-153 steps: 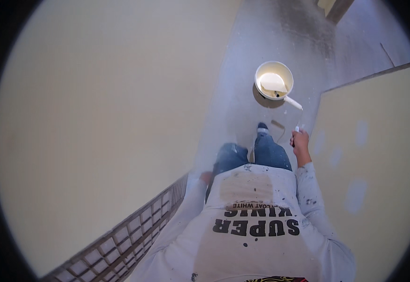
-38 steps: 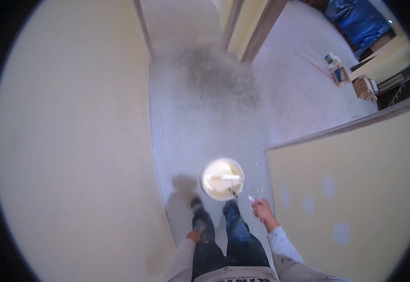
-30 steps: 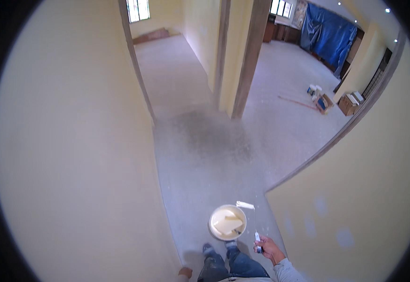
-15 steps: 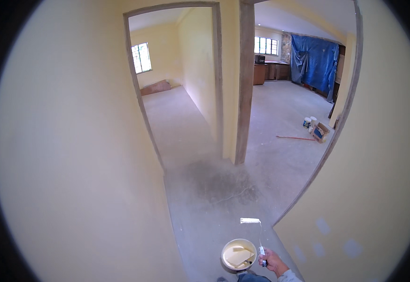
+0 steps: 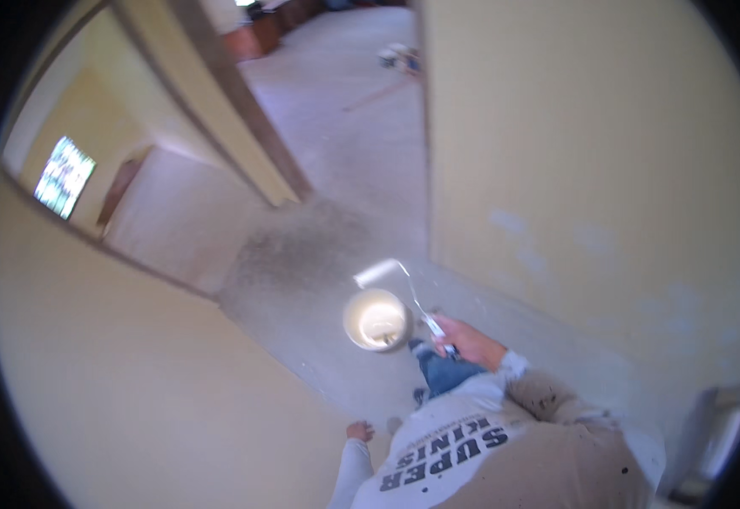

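Observation:
My right hand (image 5: 470, 341) is closed round the handle of a small paint roller (image 5: 378, 273), whose white sleeve is held up at the end of a bent wire frame. Just below and beside the sleeve, a round bucket (image 5: 349, 327) stands on the floor with cream paint inside. A small dark-tipped item (image 5: 388, 338) shows in the paint, too blurred to name. My left hand (image 5: 360, 431) hangs low beside my body near the left wall, its fingers loosely bent and no object visible in it.
Pale yellow walls (image 5: 590, 127) stand close on both sides, the right one with several lighter patches. The grey concrete floor (image 5: 319, 51) runs through two doorways split by a wooden post (image 5: 242, 93). Farther off lie small containers (image 5: 399, 58) and a long thin stick (image 5: 378, 93).
My view has tilted down and turned, bringing my body and left hand into sight. The roller now appears nearer the bucket. A flat cream piece seen across the bucket earlier no longer shows.

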Available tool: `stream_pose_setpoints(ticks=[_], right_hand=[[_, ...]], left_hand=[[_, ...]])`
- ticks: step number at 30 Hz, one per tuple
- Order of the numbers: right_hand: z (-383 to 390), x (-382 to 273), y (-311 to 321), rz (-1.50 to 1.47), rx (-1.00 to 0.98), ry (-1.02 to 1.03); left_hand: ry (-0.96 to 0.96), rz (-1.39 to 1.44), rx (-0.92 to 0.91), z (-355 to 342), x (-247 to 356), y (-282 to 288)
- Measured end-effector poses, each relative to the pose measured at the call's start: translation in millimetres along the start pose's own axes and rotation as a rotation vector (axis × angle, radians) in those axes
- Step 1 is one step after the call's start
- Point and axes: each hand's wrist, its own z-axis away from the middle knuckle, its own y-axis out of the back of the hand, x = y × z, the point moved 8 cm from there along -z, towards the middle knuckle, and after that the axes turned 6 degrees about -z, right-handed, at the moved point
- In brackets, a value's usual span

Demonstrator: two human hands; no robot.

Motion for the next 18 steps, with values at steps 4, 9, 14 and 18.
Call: stream_pose_setpoints(ticks=[4,9,14,18], right_hand=[[12,-8,0,-0.242,0.182,0.036],[28,-1,-10,-0.285,0.343,0.233],[25,-1,19,-0.403,0.643,0.4],[63,53,85,-0.459,0.978,0.475]], left_hand=[[0.182,0.623,-0.031,-6,-6,32],[-0.333,-0.294,0.313,-48,-38,58],[-0.115,0.165,-0.128,-91,-79,98],[-0.031,0.319,-0.258,-144,-58,149]])
